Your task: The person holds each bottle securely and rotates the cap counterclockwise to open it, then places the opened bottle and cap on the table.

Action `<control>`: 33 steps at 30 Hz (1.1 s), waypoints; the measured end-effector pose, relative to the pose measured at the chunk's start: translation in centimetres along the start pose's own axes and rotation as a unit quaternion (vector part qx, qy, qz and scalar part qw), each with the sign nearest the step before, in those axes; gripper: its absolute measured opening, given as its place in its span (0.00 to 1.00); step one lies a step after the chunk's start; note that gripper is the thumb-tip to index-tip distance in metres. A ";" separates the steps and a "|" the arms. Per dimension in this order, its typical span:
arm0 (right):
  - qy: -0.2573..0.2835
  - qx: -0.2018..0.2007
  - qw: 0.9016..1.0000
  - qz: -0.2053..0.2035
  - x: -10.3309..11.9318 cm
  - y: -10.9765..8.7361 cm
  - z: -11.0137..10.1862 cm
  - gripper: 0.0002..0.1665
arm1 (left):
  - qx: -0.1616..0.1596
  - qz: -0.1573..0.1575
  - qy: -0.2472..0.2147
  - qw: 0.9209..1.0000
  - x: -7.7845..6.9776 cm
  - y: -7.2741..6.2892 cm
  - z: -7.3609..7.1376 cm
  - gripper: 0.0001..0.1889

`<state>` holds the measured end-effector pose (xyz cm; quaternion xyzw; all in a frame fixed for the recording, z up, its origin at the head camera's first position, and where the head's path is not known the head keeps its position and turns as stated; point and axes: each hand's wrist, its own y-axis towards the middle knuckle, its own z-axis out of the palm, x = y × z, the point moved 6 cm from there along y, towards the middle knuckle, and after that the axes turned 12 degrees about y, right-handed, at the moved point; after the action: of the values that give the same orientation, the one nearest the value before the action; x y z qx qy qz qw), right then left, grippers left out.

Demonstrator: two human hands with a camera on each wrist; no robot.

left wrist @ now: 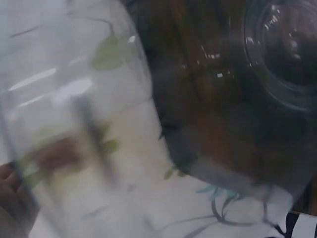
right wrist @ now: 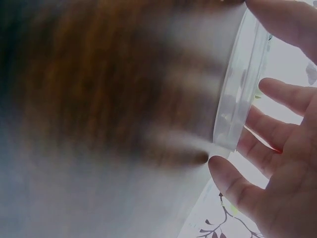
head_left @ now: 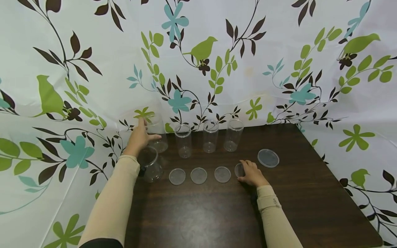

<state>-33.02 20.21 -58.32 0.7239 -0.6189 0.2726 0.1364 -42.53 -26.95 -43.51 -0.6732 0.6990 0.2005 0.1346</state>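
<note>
At the back left, my left hand (head_left: 139,137) grips a tall clear jar (head_left: 160,134), its thumb across the near side. That jar's see-through wall fills the left of the left wrist view, with fingers (left wrist: 10,191) at the frame's edge. On the right, my right hand (head_left: 252,174) holds a small clear lid (head_left: 238,170) by its edge, low over the table. In the right wrist view the lid (right wrist: 240,84) stands edge-on between thumb and fingers. Three small lids (head_left: 198,176) lie in a row to its left. A larger lid (head_left: 268,158) lies beyond this hand, to the right.
Three slim clear jars (head_left: 210,139) stand along the back of the dark wooden table (head_left: 198,213). A wide clear jar (head_left: 151,168) is by my left wrist. Patterned white cloth (head_left: 102,62) hangs behind and at both sides.
</note>
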 end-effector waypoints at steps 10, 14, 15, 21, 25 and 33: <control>0.011 0.009 1.000 0.010 -0.2 0.0 0.2 0.50 | 0.055 0.045 0.074 0.995 0.4 0.3 1.2 0.26; 0.011 0.007 1.000 0.013 -0.5 0.0 0.3 0.50 | 0.074 0.040 0.092 0.992 0.4 0.0 1.5 0.22; 0.012 0.007 1.000 0.014 -0.5 0.0 0.3 0.50 | 0.079 0.036 0.098 0.991 0.4 -0.1 1.5 0.22; 0.015 -0.001 1.000 0.012 -0.4 -0.1 0.4 0.49 | 0.118 0.026 0.111 0.986 0.5 -0.4 2.2 0.20; 0.015 -0.005 1.000 0.004 -0.1 0.1 0.6 0.49 | 0.134 0.016 0.102 0.986 1.5 -0.6 2.9 0.19; 0.013 -0.004 1.000 0.004 0.4 0.4 0.9 0.50 | 0.153 0.009 0.109 0.982 2.0 -0.9 3.2 0.35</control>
<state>-33.15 19.32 -58.88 0.7171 -0.6213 0.2799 0.1464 -42.06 -27.26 -47.37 -0.6565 0.7376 0.0175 0.1571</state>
